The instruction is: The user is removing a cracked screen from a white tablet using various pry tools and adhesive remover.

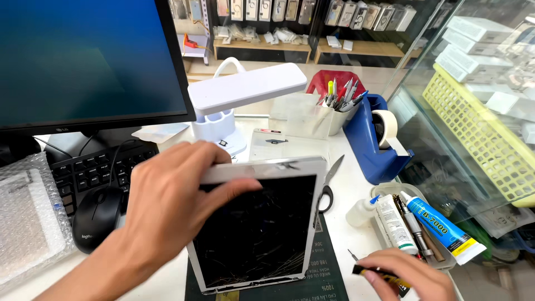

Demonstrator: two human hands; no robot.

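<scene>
A white tablet (262, 228) with a badly cracked black screen lies on a dark work mat (329, 273). My left hand (167, 206) rests over its upper left corner, thumb across the glass, gripping the top edge. At the lower right my right hand (407, 276) is closed on a small black and yellow tool (379, 273) with a thin metal tip, just off the tablet's right side.
A black mouse (97, 217) and keyboard (92, 173) sit left under a monitor (83, 61). Scissors (329, 187), a white desk lamp (239, 95), a blue tape dispenser (373, 139), a pen cup (340, 108) and a tray of glue tubes (423, 223) stand to the right. Bubble wrap (28, 223) lies far left.
</scene>
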